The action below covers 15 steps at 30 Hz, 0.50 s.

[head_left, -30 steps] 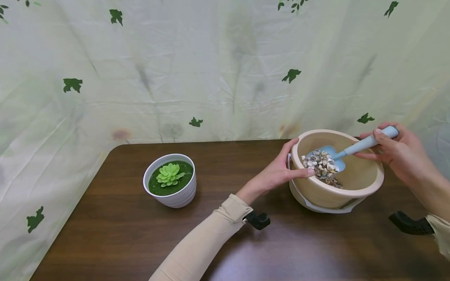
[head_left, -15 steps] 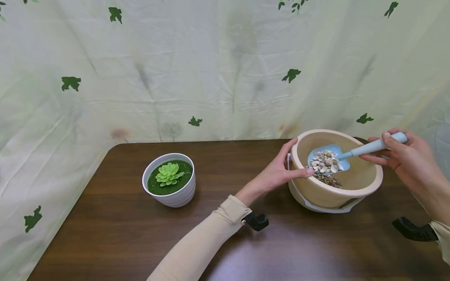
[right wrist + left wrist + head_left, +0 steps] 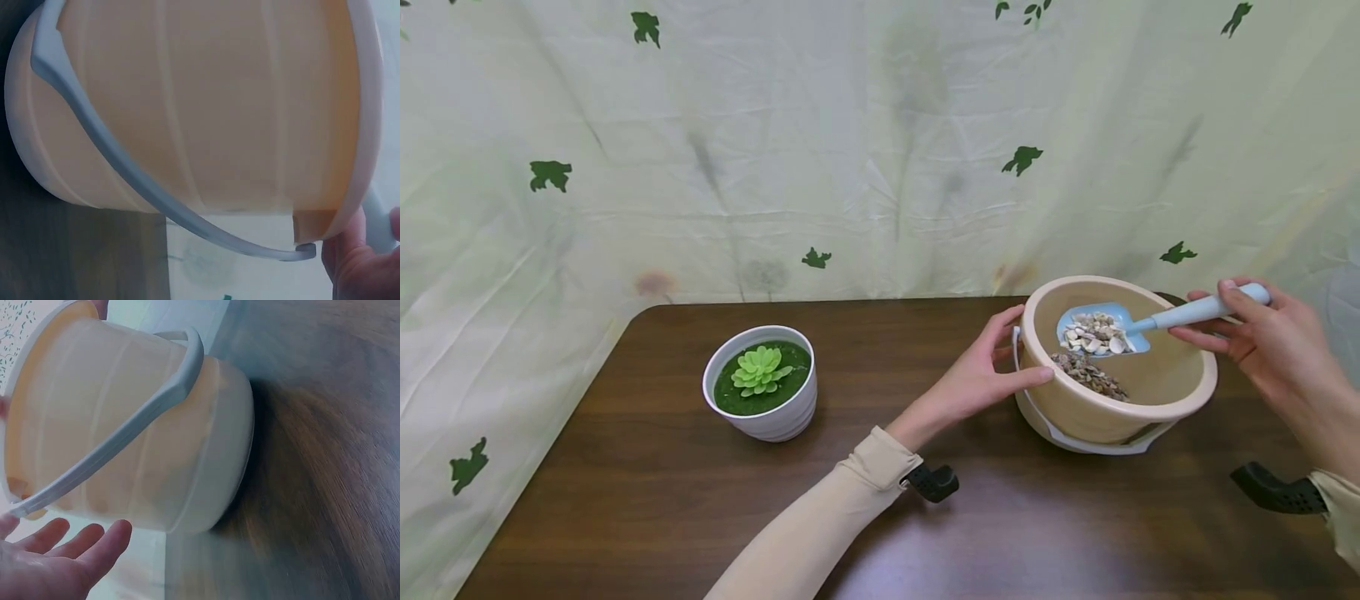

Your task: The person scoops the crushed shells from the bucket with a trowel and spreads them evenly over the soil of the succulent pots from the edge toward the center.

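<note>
My right hand [image 3: 1277,342] grips the handle of a light blue hand shovel [image 3: 1191,313], thumb along its top. The shovel's blade carries a pile of small pale shells or pebbles [image 3: 1093,335] and sits over the mouth of a cream bucket [image 3: 1093,423]. A darker heap of similar bits [image 3: 1090,377] lies inside the bucket against its near left wall. My left hand [image 3: 977,375] is at the bucket's left rim, thumb tip by the rim and fingers loosely extended. In the left wrist view its fingers [image 3: 103,547] spread beside the bucket without wrapping it.
The bucket's grey carrying handle [image 3: 131,428] hangs down along its near side. A white ribbed pot [image 3: 778,421] with a green succulent [image 3: 762,371] stands left on the brown wooden table [image 3: 647,500]. A leaf-patterned curtain [image 3: 850,167] hangs behind the table.
The loaded shovel has risen off the heap and shifted slightly right, then levelled. My left hand has loosened from the bucket rim and drawn a little left.
</note>
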Motion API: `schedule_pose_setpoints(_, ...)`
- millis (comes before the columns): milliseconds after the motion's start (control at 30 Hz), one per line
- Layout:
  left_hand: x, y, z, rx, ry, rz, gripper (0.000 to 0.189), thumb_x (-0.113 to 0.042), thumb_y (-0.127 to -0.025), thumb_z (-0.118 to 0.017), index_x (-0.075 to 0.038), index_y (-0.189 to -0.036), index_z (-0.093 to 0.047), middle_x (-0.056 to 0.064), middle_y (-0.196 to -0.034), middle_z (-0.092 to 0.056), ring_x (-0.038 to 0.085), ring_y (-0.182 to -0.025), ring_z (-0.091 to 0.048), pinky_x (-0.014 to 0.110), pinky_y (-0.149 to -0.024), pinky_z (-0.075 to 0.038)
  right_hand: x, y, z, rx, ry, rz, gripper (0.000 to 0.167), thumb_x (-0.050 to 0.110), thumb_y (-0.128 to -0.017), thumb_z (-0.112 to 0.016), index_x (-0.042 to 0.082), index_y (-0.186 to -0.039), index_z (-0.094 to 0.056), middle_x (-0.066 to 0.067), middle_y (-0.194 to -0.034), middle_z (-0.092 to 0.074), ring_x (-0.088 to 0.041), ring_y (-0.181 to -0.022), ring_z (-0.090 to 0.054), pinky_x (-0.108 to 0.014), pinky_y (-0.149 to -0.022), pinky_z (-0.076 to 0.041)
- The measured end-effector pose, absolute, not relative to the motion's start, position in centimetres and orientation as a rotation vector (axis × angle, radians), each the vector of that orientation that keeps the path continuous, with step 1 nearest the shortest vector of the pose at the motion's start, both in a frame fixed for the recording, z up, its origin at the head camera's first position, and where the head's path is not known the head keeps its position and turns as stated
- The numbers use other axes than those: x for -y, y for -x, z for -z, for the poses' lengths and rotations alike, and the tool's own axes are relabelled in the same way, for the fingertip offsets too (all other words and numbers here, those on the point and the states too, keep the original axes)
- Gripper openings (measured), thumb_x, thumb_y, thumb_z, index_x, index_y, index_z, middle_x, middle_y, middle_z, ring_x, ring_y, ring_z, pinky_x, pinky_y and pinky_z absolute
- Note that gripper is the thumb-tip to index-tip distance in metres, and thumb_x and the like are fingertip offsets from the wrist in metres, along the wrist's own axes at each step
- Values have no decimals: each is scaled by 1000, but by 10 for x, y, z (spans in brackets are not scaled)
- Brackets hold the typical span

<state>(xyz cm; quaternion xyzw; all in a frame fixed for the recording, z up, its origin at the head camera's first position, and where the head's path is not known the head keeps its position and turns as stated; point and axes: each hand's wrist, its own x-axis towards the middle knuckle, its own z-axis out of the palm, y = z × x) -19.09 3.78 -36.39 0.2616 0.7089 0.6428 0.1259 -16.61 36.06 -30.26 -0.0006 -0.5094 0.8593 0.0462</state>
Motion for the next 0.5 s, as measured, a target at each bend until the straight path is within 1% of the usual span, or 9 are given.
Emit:
schedule_pose_setpoints(100,-30,188,364,-2104,-739,-1818,77,-26,-86,-77,-31,-150,-34,-8,-142,-46,17,-126,-48,35,-96,-45,-358,166,304,1437,-45,-2672,7,2,-99,-53,-4,-100,-53,-18,-95,-68,-33,-86,-71,-47,-69,-56)
schedule_pose_setpoints(167,-23,186,365,-2121,-739,-1790,76,-28,-86,-77,-30,-150,-35,-8,-142,-46,18,-127,-48,35,-97,-45,-356,166,305,1370,-66,-2697,6,0,-99,-52,-5,-100,-54,-20,-95,-68,-34,-86,-71,-48,-69,-55)
schedule_pose_setpoints(267,-14,184,367,-2147,-758,-1769,74,-29,-87,-76,-30,-149,-36,-4,-143,-46,18,-129,-47,37,-97,-45,-353,166,305,1298,-68,-2721,6,-1,-98,-52,-5,-101,-55,-21,-93,-68,-35,-87,-71,-50,-68,-55)
schedule_pose_setpoints(367,-5,182,370,-2198,-772,-1736,71,-32,-87,-75,-31,-147,-38,-3,-143,-47,16,-130,-47,41,-99,-43,-350,164,304,1266,-57,-2725,7,0,-98,-53,-5,-102,-55,-22,-93,-68,-35,-88,-71,-51,-67,-55)
schedule_pose_setpoints(500,8,178,373,-2251,-768,-1704,68,-33,-87,-75,-32,-145,-40,-9,-141,-48,11,-129,-46,46,-100,-42,-344,162,304,1211,-72,-2756,7,-1,-98,-54,-7,-102,-55,-24,-96,-68,-38,-90,-70,-53,-69,-54)
